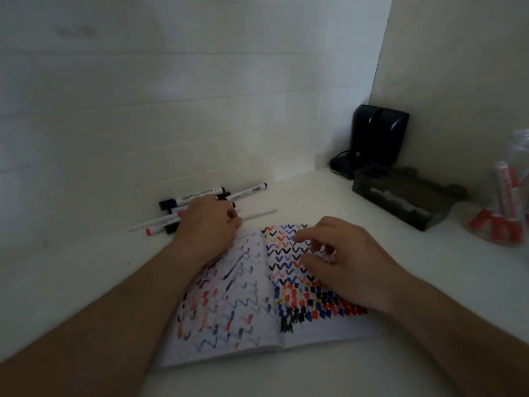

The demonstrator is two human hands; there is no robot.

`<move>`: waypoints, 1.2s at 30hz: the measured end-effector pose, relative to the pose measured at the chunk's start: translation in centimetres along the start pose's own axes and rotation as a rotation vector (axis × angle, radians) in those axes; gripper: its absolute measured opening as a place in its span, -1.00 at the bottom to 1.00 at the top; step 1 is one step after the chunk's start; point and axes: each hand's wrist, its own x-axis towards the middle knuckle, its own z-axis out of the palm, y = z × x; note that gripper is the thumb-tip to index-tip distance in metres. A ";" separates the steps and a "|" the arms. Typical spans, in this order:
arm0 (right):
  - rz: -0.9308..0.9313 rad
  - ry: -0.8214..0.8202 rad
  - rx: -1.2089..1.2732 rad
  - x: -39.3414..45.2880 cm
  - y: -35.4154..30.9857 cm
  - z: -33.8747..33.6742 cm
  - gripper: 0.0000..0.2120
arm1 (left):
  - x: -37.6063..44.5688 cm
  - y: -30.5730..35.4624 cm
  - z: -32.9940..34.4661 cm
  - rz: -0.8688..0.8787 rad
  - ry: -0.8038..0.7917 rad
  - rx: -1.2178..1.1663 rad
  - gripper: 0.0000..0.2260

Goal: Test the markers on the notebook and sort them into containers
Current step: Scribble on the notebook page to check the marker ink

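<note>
Markers [200, 200] are lying in a pile left of centre, and my left hand [210, 222] is resting palm-down on them; whether it is gripping one I cannot tell. My right hand [343, 262] is hovering over the notebook [243, 305] at lower centre, fingers loosely curled, holding nothing.

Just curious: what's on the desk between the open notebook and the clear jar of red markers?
Head view: only bare white desk between the notebook and the jar; the dark tray sits farther back.
</note>
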 end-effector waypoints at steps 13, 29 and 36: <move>0.220 0.067 0.844 -0.7 -1.4 -0.6 -0.60 | -4.8 9.7 -3.8 0.534 -0.167 -0.396 -0.79; 0.233 -0.118 1.242 -1.8 1.0 -4.8 -0.91 | -4.1 7.8 -3.9 0.373 -0.698 -0.447 -0.73; 0.055 -0.343 0.721 -3.2 -2.6 -1.3 -0.81 | -3.8 8.1 -3.6 0.479 -0.712 -0.378 -0.69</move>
